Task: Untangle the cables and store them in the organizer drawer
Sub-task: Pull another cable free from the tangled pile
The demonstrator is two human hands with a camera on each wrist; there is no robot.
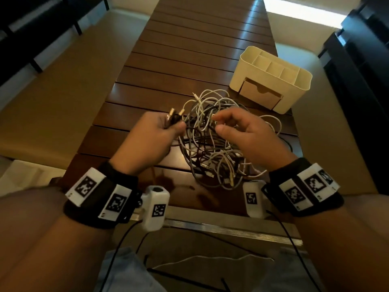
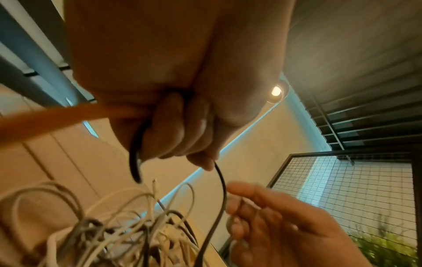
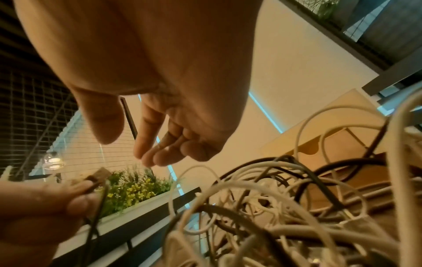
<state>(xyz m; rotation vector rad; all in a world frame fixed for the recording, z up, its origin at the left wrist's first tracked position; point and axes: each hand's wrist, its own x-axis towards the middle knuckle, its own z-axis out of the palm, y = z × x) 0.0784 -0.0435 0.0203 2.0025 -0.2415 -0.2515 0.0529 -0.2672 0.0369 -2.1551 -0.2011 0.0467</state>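
Note:
A tangle of white, grey and black cables [image 1: 210, 148] lies on the dark slatted table [image 1: 189, 49], and shows close up in both wrist views [image 2: 114, 225] [image 3: 274, 207]. My left hand [image 1: 179, 126] [image 2: 182, 137] grips a black cable [image 2: 221, 189] lifted from the heap's left side, its metal plugs [image 1: 174, 115] [image 3: 98, 176] sticking up past the fingers. My right hand [image 1: 219, 123] [image 3: 128, 148] hovers over the heap, fingers relaxed, thumb apart, holding nothing. The cream organizer [image 1: 271, 81] stands behind and to the right, its drawer [image 1: 259, 94] [image 3: 338, 144] facing me.
The table is long and narrow, with its near edge [image 1: 210, 226] just below my wrists. Pale cushioned benches [image 1: 63, 102] run along both sides. Dark furniture [image 1: 362, 70] stands at the far right. A planter with yellow flowers [image 3: 137, 189] and a wire mesh panel [image 2: 342, 189] are in the background.

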